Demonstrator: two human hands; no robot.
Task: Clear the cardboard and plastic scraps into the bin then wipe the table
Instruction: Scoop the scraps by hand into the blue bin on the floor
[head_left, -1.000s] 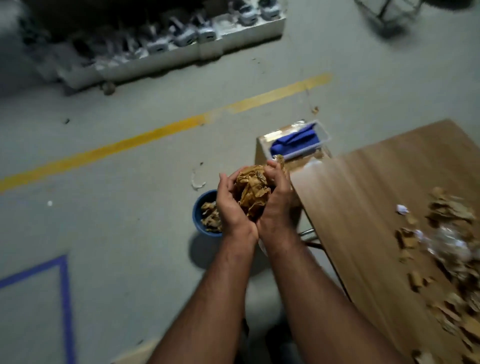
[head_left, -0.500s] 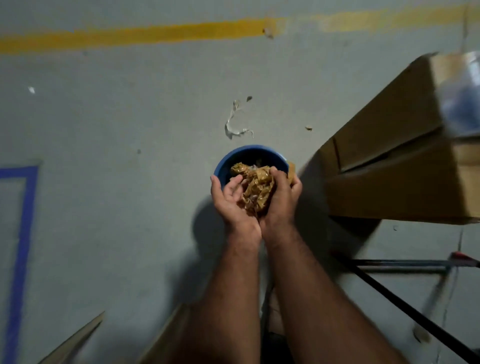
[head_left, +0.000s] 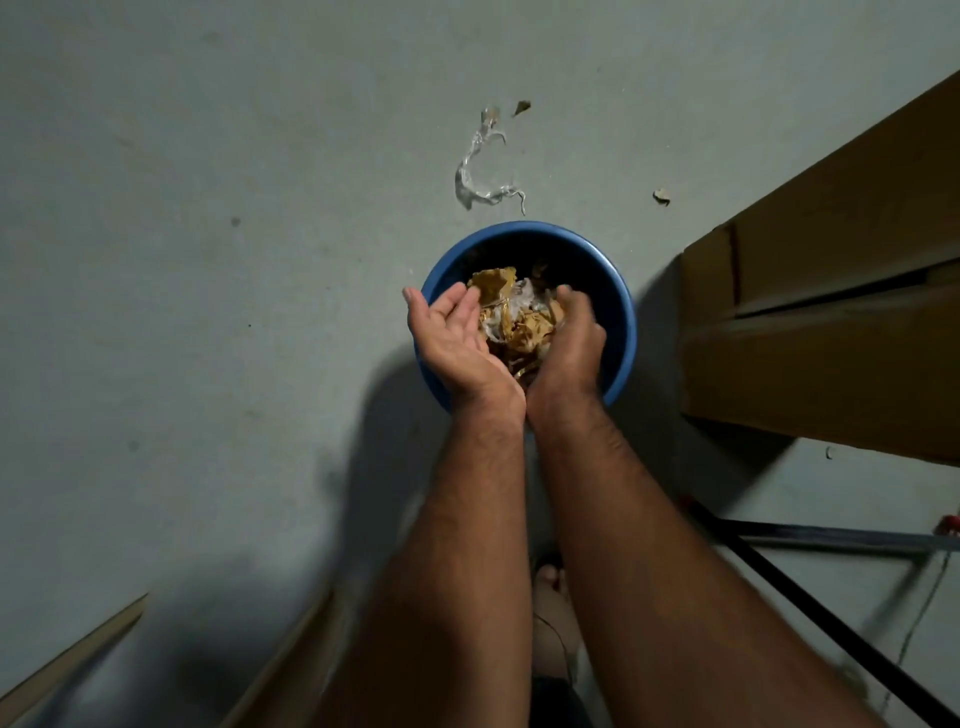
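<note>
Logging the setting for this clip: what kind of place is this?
Probably a workshop or storeroom, not a home: bare grey concrete floor, a big cardboard box beside the blue bin, and a plastic scrap lying on the floor.

We see a round blue bin (head_left: 621, 317) standing on the floor, with brown cardboard and clear plastic scraps (head_left: 514, 317) bunched just above its open top.

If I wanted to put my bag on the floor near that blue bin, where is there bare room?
The floor left of the blue bin lies bare. Beyond it lie a clear plastic strip and two cardboard bits. To its right the cardboard box crowds in. Over the bin, the left hand and right hand cup scraps.
</note>
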